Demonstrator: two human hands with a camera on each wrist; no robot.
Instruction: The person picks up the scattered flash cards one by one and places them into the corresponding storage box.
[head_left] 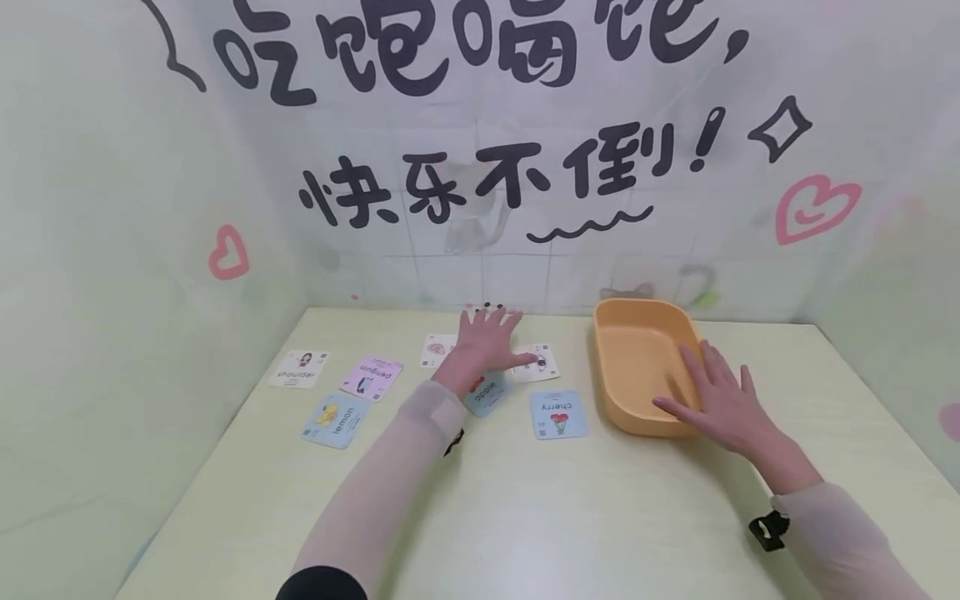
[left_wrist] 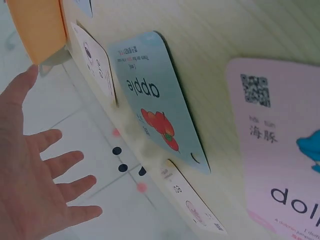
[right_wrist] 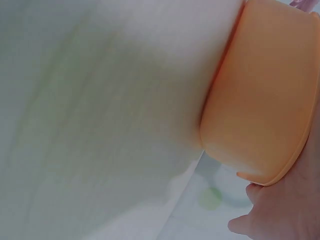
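Note:
My left hand [head_left: 483,340] is spread flat, fingers straight, over the far middle of the pale green table [head_left: 525,500]. It holds nothing. Just under its wrist lies a blue "apple" card [head_left: 486,394], and a white card [head_left: 537,363] sits by its thumb. In the left wrist view the spread hand [left_wrist: 37,170] is above the apple card [left_wrist: 157,100] and a pink dolphin card [left_wrist: 280,150]. My right hand [head_left: 718,400] rests with straight fingers on the near right rim of an orange tray [head_left: 633,350]. In the right wrist view the tray [right_wrist: 265,100] fills the right side.
More picture cards lie face up on the table: "shoulder" [head_left: 300,368], "penguin" [head_left: 371,377], "lemon" [head_left: 336,419], "cherry" [head_left: 558,413] and a white one [head_left: 437,350] at the back. A printed curtain wall closes the back and both sides.

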